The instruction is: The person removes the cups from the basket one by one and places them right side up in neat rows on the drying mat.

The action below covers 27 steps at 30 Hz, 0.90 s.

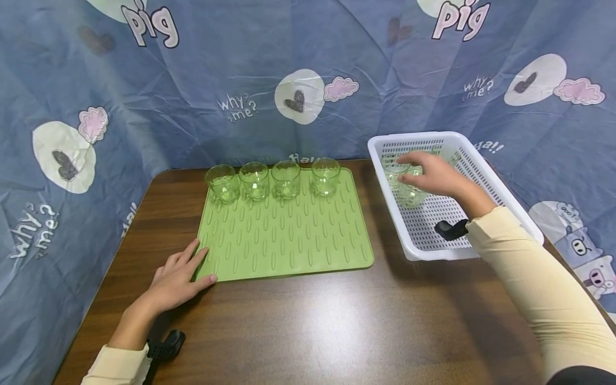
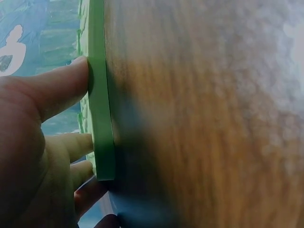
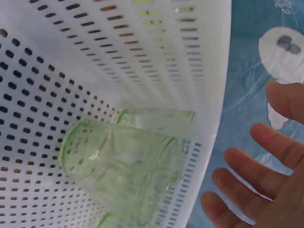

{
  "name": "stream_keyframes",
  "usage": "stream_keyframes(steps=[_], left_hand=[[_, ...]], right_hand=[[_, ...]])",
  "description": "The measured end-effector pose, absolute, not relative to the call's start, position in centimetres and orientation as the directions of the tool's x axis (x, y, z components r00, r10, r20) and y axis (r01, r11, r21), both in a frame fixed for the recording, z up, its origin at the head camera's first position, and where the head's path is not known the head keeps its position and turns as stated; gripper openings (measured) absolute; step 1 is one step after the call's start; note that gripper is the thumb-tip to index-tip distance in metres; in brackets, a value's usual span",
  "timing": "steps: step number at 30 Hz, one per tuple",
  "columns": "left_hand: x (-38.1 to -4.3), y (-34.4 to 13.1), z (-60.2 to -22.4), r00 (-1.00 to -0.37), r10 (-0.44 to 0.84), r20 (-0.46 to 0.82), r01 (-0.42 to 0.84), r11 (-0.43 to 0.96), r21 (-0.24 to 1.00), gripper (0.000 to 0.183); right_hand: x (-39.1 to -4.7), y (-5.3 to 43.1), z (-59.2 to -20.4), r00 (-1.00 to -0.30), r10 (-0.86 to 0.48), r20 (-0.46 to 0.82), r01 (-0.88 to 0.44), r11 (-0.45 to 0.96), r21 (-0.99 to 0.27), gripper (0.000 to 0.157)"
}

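Note:
My left hand [image 1: 175, 282] rests at the near left corner of a green ridged mat [image 1: 284, 230]. In the left wrist view its thumb and fingertips touch the mat's side [image 2: 99, 104]. Over the white basket, my right hand [image 1: 435, 175] hovers with fingers spread and nothing held. Clear green-tinted glasses stand in the basket below it; one glass [image 3: 118, 161] shows largest in the right wrist view, with another glass [image 3: 159, 118] behind it. The right fingertips [image 3: 232, 154] are apart from these glasses. Part of the glasses is hidden by the right hand in the head view.
Several glasses [image 1: 286, 182] stand upright in a row along the mat's far edge, with a wider gap before the rightmost glass [image 1: 325, 177]. The slotted basket [image 1: 443, 254] sits right of the mat on a brown wooden table [image 1: 298, 326]. A blue printed cloth [image 1: 231, 75] hangs behind.

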State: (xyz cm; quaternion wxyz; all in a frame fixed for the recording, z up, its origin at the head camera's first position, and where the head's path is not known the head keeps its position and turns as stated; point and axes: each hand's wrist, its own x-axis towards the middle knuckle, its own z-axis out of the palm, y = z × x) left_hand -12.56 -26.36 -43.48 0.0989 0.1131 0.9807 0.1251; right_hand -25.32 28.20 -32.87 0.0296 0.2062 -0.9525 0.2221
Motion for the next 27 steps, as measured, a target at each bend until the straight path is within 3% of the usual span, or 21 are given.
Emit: stream_keyframes(steps=[17,27], left_hand=[[-12.6,-26.2,-43.1,-0.948,0.25,-0.195,0.194,0.944,0.268,0.081],[-12.6,-26.2,-43.0,-0.948,0.254,-0.193,0.197,0.942,0.271,0.081]], right_hand=[[-26.1,30.1,-34.4,-0.946,-0.311,0.095,-0.32,0.843,-0.431,0.042],[-26.4,31.3,-35.3,-0.956,-0.288,0.065,-0.286,0.849,-0.445,0.053]])
